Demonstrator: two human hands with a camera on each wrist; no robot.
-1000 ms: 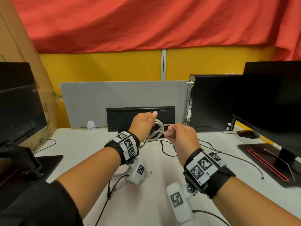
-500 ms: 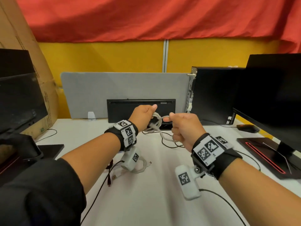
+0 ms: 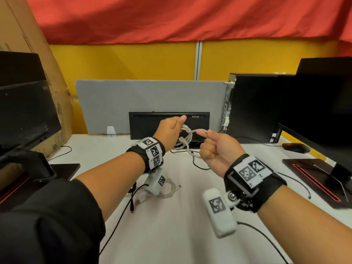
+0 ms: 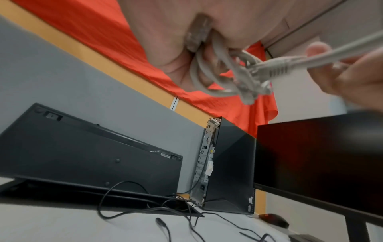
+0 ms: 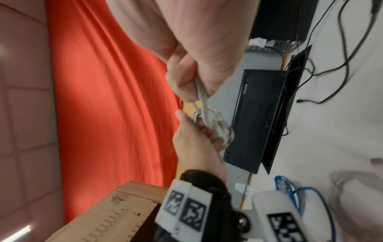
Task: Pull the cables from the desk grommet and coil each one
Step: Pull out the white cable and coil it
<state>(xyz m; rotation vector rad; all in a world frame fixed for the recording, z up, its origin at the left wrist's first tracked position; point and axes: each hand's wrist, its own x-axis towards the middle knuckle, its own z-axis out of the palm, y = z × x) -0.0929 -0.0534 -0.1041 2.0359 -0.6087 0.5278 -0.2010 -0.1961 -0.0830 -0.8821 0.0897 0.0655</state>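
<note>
My left hand (image 3: 171, 130) grips a small coil of grey network cable (image 3: 185, 139) held up above the white desk (image 3: 181, 225). My right hand (image 3: 213, 145) pinches the free end of the same grey cable (image 4: 323, 59) between thumb and forefinger, just right of the coil; a short tail with its plug (image 3: 194, 154) hangs below the fist. In the left wrist view the loops (image 4: 217, 78) run through the left palm. The open grommet slot (image 4: 182, 211) lies under the tilted black keyboard (image 3: 169, 124), with thin black cables (image 4: 128, 212) coming out of it.
A white coiled cable (image 3: 169, 189) and a black cable with a red plug (image 3: 132, 204) lie on the desk near the left wrist. A blue cable (image 5: 290, 191) shows in the right wrist view. A PC tower (image 3: 253, 109), monitors (image 3: 323, 103), a mouse (image 3: 296, 147) and a cardboard box (image 3: 47, 82) ring the desk.
My right hand has drawn the cable end out to the right, away from the coil, and both hands have risen a little. The left hand keeps its grip on the coil.
</note>
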